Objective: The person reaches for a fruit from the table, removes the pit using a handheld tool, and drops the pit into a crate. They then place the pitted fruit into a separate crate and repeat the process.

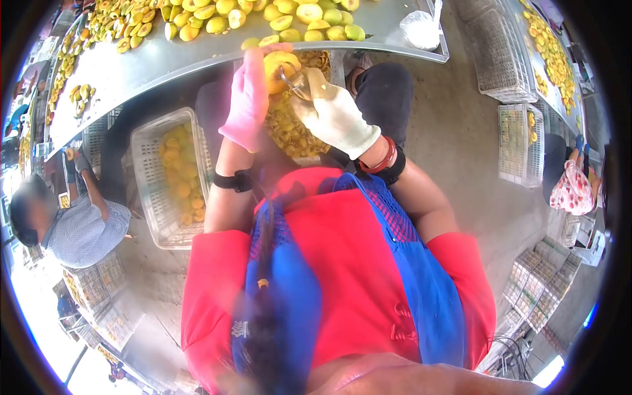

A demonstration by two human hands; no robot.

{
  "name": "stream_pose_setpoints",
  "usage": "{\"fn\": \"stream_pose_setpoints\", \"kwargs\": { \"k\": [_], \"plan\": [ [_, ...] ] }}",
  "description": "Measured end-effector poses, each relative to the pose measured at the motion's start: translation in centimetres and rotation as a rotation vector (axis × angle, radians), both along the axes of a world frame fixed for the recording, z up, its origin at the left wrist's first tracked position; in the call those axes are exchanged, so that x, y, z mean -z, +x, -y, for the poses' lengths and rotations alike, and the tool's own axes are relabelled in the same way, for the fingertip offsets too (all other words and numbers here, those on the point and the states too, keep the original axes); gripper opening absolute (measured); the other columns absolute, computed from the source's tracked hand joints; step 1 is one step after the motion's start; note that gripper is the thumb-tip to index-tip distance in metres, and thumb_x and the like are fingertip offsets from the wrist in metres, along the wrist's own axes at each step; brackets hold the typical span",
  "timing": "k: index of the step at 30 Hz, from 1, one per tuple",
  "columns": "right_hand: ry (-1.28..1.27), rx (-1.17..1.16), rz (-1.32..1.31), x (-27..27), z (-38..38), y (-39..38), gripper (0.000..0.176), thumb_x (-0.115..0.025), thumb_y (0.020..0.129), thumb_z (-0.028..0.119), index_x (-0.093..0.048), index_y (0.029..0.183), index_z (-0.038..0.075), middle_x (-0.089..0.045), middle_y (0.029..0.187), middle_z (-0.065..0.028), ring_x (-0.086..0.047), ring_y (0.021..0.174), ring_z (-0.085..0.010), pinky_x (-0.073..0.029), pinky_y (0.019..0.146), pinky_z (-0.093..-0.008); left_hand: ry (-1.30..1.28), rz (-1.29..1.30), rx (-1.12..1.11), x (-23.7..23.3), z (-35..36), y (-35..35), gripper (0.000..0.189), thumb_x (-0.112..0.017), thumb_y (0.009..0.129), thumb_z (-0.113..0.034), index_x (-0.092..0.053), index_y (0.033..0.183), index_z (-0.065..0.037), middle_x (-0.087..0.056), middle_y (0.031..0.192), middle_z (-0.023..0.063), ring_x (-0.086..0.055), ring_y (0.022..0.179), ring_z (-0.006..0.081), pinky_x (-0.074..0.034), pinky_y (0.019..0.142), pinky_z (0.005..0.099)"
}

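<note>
My left hand (249,99), in a pink glove, has its fingers wrapped round a yellow peach (280,71) at the table's front edge. The white-gloved right hand (332,112) grips a small curved metal pitting tool (289,80), whose tip meets the peach's dark middle. Below both hands, between my knees, a container of yellow peach scraps (289,128) shows in part. Cut peach halves (217,25) lie on the metal table (158,69) just beyond my hands.
A white plastic crate (146,164) with peaches stands on the floor at my left. A clear plastic bag (420,29) lies at the table's right corner. Stacked crates (497,52) stand at the right. One co-worker (85,224) sits at the far left, another person (571,184) at the far right.
</note>
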State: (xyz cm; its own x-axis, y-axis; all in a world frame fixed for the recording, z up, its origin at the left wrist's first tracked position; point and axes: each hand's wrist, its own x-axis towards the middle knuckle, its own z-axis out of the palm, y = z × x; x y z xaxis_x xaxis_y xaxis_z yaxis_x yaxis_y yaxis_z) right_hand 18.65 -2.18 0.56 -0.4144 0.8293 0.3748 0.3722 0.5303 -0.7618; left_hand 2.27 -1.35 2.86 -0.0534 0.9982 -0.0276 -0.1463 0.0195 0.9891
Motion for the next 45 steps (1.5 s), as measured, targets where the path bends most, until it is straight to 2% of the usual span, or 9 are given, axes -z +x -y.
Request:
{"fn": "stream_pose_setpoints", "kwargs": {
  "k": [8,22,25,32,34,37,41,44,45],
  "plan": [
    [-0.092,-0.031,-0.020,0.1,1.0,-0.3,0.034,-0.064,0.087,0.005,-0.046,0.116,-0.001,-0.064,0.077,-0.0198,-0.066,0.070,-0.0398,-0.050,0.058,-0.0430,0.211,0.033,-0.127,1.1,0.5,2.0,0.052,-0.033,0.107,-0.038,-0.066,0.107,0.002,-0.070,0.101,0.0105,-0.063,0.097,0.0165,-0.048,0.092,0.0292],
    [-0.312,-0.157,-0.109,1.6,2.3,-0.4,0.026,-0.061,0.089,0.009,-0.050,0.110,-0.002,-0.062,0.085,-0.0265,-0.065,0.080,-0.0432,-0.050,0.067,-0.0436,-0.048,0.081,-0.267,0.7,0.7,2.6,0.056,-0.034,0.099,-0.038,-0.066,0.091,0.007,-0.071,0.084,0.0179,-0.066,0.070,0.0218,-0.052,0.067,0.0295],
    [-0.666,-0.256,-0.128,-0.2,1.9,0.1,0.025,-0.060,0.090,0.010,-0.050,0.110,-0.002,-0.065,0.087,-0.0218,-0.067,0.076,-0.0385,-0.051,0.069,-0.0436,-0.034,0.140,-0.282,1.3,0.6,2.5,0.048,-0.036,0.098,-0.032,-0.063,0.090,0.008,-0.070,0.087,0.0189,-0.066,0.069,0.0230,-0.053,0.066,0.0298],
    [-0.657,-0.305,-0.326,0.9,2.0,-0.4,0.019,-0.059,0.090,0.010,-0.053,0.106,0.002,-0.060,0.082,-0.0036,-0.056,0.066,-0.0135,-0.047,0.062,-0.0317,0.072,0.092,-0.354,2.0,1.0,2.9,0.043,-0.039,0.099,-0.030,-0.058,0.087,0.007,-0.068,0.091,0.0201,-0.068,0.071,0.0253,-0.054,0.065,0.0304],
    [-1.110,-0.401,-0.458,-0.9,1.7,0.4,0.012,-0.060,0.091,0.010,-0.055,0.101,0.003,-0.056,0.073,-0.0025,-0.052,0.059,-0.0132,-0.044,0.055,-0.0298,0.122,0.078,-0.358,2.6,1.0,2.9,0.048,-0.037,0.100,-0.034,-0.059,0.090,0.007,-0.069,0.092,0.0200,-0.067,0.071,0.0249,-0.054,0.067,0.0312],
    [-0.900,-0.373,-0.359,0.0,1.7,0.1,0.012,-0.059,0.094,0.009,-0.054,0.104,0.006,-0.051,0.073,0.0032,-0.046,0.058,-0.0046,-0.038,0.050,-0.0236,0.028,0.053,-0.305,1.4,1.2,2.7,0.055,-0.031,0.101,-0.040,-0.062,0.097,0.006,-0.069,0.094,0.0196,-0.067,0.073,0.0245,-0.054,0.071,0.0322],
    [-1.230,-0.380,-0.587,-1.4,1.8,1.1,0.018,-0.058,0.097,0.011,-0.049,0.113,0.008,-0.049,0.071,0.0031,-0.046,0.056,-0.0054,-0.037,0.047,-0.0230,0.068,0.270,-0.071,1.5,1.1,2.1,0.090,-0.031,0.092,-0.078,-0.064,0.101,0.006,-0.070,0.094,0.0193,-0.069,0.081,0.0277,-0.055,0.079,0.0356],
    [-1.329,-0.428,-0.659,0.7,1.4,1.3,0.019,-0.060,0.095,0.011,-0.052,0.111,0.005,-0.056,0.074,-0.0021,-0.054,0.058,-0.0120,-0.043,0.051,-0.0289,0.065,0.211,-0.064,2.3,1.2,2.0,0.089,-0.033,0.092,-0.077,-0.063,0.103,0.006,-0.070,0.097,0.0202,-0.069,0.081,0.0304,-0.056,0.081,0.0375],
    [-0.928,-0.366,-0.509,1.7,1.5,1.0,0.019,-0.060,0.095,0.010,-0.051,0.111,0.005,-0.055,0.074,-0.0008,-0.053,0.059,-0.0103,-0.042,0.051,-0.0276,0.066,0.136,-0.078,2.2,1.2,2.1,0.087,-0.032,0.094,-0.075,-0.063,0.102,0.006,-0.070,0.098,0.0204,-0.069,0.081,0.0298,-0.057,0.078,0.0372]
  ]
}}
